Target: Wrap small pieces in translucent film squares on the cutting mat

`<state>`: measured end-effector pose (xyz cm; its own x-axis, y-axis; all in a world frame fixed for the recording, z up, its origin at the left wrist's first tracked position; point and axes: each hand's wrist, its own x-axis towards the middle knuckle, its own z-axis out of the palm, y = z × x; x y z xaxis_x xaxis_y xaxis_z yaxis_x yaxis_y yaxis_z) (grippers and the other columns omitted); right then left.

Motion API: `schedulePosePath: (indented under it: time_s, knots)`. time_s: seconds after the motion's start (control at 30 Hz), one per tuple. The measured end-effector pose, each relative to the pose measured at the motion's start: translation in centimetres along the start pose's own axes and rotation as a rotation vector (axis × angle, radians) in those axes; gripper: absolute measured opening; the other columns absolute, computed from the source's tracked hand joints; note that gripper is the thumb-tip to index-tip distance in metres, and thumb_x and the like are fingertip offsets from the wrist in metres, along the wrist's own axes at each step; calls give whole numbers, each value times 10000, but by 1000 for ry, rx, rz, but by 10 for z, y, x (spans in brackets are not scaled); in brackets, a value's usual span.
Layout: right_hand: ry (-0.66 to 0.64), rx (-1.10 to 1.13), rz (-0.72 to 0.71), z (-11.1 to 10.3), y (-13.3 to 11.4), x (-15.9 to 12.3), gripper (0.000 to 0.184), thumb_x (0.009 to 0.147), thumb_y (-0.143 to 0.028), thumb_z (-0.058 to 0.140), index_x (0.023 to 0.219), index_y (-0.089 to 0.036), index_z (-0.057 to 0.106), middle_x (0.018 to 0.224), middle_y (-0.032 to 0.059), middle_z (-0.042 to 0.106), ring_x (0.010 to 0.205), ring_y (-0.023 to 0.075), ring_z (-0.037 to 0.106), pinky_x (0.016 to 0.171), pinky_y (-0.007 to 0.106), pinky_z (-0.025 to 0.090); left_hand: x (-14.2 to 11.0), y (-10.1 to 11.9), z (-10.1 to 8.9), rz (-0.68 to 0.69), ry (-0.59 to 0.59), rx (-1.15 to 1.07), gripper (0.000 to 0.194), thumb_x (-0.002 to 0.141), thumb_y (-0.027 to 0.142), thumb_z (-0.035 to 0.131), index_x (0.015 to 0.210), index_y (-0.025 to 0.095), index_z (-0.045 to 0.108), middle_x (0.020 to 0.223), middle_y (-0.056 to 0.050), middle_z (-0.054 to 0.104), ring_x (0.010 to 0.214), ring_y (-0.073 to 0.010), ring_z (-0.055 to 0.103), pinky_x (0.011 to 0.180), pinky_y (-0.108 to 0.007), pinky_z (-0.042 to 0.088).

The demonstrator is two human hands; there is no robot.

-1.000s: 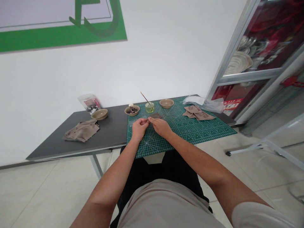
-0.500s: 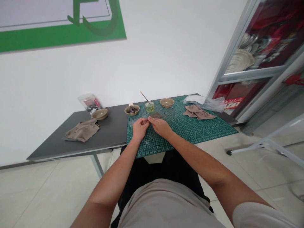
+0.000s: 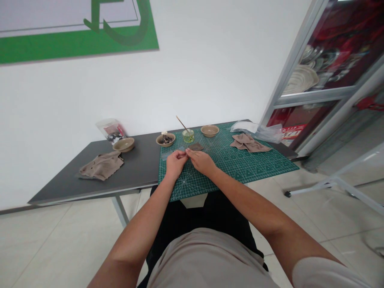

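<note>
My left hand (image 3: 175,162) and my right hand (image 3: 200,160) meet fingertip to fingertip over the green cutting mat (image 3: 228,164). Both are closed in a pinch, and whatever lies between the fingers is hidden or too small to name. Just beyond the right fingers lies a flat brown piece (image 3: 196,147), partly covered by them. A clear strip (image 3: 168,154) lies flat on the mat beside the left hand. Behind the hands stands a clear cup (image 3: 188,137) of yellow-green liquid with a thin stick (image 3: 182,123) leaning in it.
One bowl (image 3: 166,140) holds dark pieces; another bowl (image 3: 210,131) stands right of the cup, a third bowl (image 3: 124,145) left by a clear tub (image 3: 110,130). Brown cloths (image 3: 249,143) lie at both sides. A plastic bag (image 3: 264,131) rests at the right rear; a wall rises behind.
The hands stay together in nearly the same place, with at most a slight shift of the fingers. The whole view has swung slightly.
</note>
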<state>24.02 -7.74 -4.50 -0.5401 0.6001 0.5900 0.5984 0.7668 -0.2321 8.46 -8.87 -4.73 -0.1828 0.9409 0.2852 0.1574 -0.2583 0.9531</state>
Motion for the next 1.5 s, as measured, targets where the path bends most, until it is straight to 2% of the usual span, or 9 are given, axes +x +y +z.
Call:
schedulePosePath:
  time_s: [0.4,0.57,0.67,0.8,0.93,1.07,1.17,1.3,1.5]
  knots:
    - [-41,-16,156,-9,-4,1,433,942,-160,437,1364,-144,534,1152,116,711,999,215,690,881,324,526,1,0,1,18,52,-169,212,603,244,782,738,164,640,775,-15,698,713,-145,643,753,-313,529]
    - [-49,-10,173,-9,-4,1,416,942,-168,449,1341,-141,561,1148,119,713,992,219,692,884,329,519,0,1,1,46,47,-221,214,594,233,771,688,158,594,951,-46,689,781,-155,659,775,-345,561]
    - [-60,-9,178,-10,-4,2,400,943,-175,452,1321,-147,581,1171,115,705,1011,219,685,904,331,510,-1,5,1,40,54,-311,232,611,221,771,698,162,564,898,-32,685,757,-147,661,773,-356,572]
    - [-71,-22,197,-11,-5,1,413,951,-190,437,1345,-165,559,1205,96,692,1030,206,676,906,312,503,0,8,1,67,65,-413,254,636,215,773,827,183,609,766,9,674,697,-132,656,746,-350,586]
    - [-22,-30,239,-14,-6,0,423,968,-207,404,1369,-173,534,1205,90,692,1027,190,677,895,284,497,0,6,1,49,57,-422,217,661,227,754,858,174,679,785,-10,692,764,-158,686,828,-386,584]
    - [5,-36,297,-17,-9,0,414,972,-220,401,1357,-158,539,1154,99,713,975,193,693,854,274,506,0,6,1,-23,53,-445,322,618,216,783,924,167,694,808,-23,711,789,-177,703,848,-407,584]
    - [6,-43,289,-17,-9,-1,406,970,-237,415,1349,-171,544,1154,86,714,965,193,696,840,272,512,-1,9,1,-82,42,-415,358,616,252,805,936,154,679,811,-27,713,717,-162,698,763,-380,602]
    - [-18,-74,240,-13,-8,-1,409,961,-229,433,1352,-186,544,1222,79,686,1000,198,691,862,288,521,-2,10,2,-104,25,-292,308,627,336,816,788,136,646,681,-15,686,593,-154,668,632,-330,594]
    - [-42,-90,117,-11,-6,1,434,938,-152,439,1361,-169,536,1339,82,609,1133,193,643,948,311,513,1,-2,2,-53,1,-268,293,613,318,811,791,147,653,696,-11,704,623,-160,679,671,-333,591]
